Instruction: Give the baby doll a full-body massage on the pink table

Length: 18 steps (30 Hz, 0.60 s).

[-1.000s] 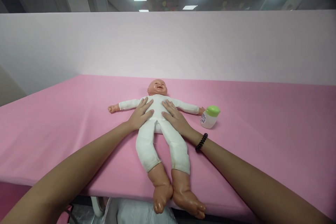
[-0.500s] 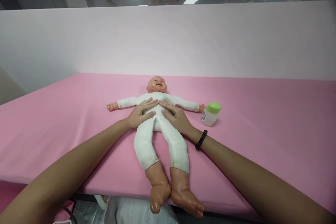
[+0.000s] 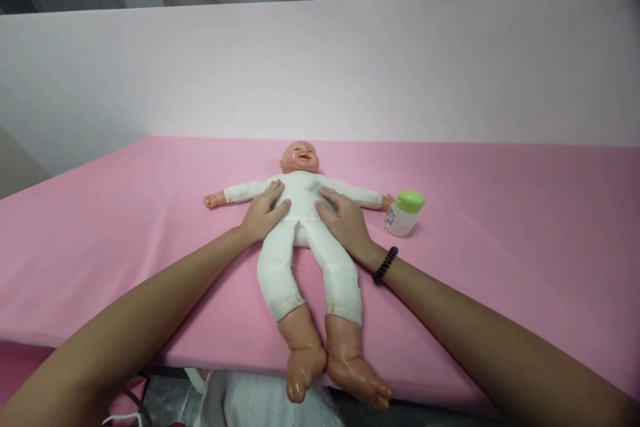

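A baby doll point(image 3: 303, 195) with a white cloth body lies on its back, its head away from me and its arms stretched out sideways. Its bare plastic feet point toward me and reach past the padded edge. My left hand point(image 3: 265, 211) rests on the left side of its torso, thumb apart from the fingers. On the right side of the torso lies my right hand point(image 3: 345, 219), also with the thumb spread. Neither hand grips anything. Beside the doll's hand on the right stands a small clear bottle point(image 3: 399, 221) with a green cap.
The doll and bottle are on a pink padded surface point(image 3: 500, 233). A white wall panel point(image 3: 320, 73) rises behind it. Below the near edge, light grey cloth point(image 3: 265, 400) and a cable point(image 3: 135, 407) show.
My hands have slid apart, from fingertips nearly meeting at the middle of the doll's chest out to its two sides. The doll and bottle stay in place; the view has shifted slightly.
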Each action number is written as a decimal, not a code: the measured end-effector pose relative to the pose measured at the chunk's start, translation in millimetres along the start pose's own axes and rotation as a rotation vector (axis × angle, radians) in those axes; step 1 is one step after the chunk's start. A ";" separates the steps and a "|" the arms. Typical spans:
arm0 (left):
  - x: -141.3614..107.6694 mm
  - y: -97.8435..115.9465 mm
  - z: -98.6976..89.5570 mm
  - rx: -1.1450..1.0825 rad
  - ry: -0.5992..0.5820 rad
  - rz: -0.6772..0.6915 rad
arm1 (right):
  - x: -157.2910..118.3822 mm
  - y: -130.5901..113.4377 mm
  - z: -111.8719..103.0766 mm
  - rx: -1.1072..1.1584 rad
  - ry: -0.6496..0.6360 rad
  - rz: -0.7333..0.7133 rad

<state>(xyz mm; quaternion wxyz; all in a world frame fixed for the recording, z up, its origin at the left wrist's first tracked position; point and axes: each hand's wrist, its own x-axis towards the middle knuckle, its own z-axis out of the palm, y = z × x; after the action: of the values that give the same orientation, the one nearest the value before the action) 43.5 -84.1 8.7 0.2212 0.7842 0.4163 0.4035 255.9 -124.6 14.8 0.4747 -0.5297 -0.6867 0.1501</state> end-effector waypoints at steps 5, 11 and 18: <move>-0.2 0.3 -5.3 -0.078 -0.081 0.291 | -1.3 -5.1 -1.9 0.142 -0.057 -0.167; 3.0 -3.6 -10.1 -0.027 -0.224 0.357 | 3.9 -0.6 -4.8 0.121 -0.304 -0.164; 1.2 -2.0 -1.3 0.078 -0.098 -0.035 | 8.3 5.5 0.2 0.049 -0.287 0.108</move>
<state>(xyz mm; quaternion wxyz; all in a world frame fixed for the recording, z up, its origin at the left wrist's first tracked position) 42.0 -82.0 8.7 0.2177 0.8036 0.4340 0.3443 259.1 -115.2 14.9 0.3755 -0.5273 -0.7141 0.2666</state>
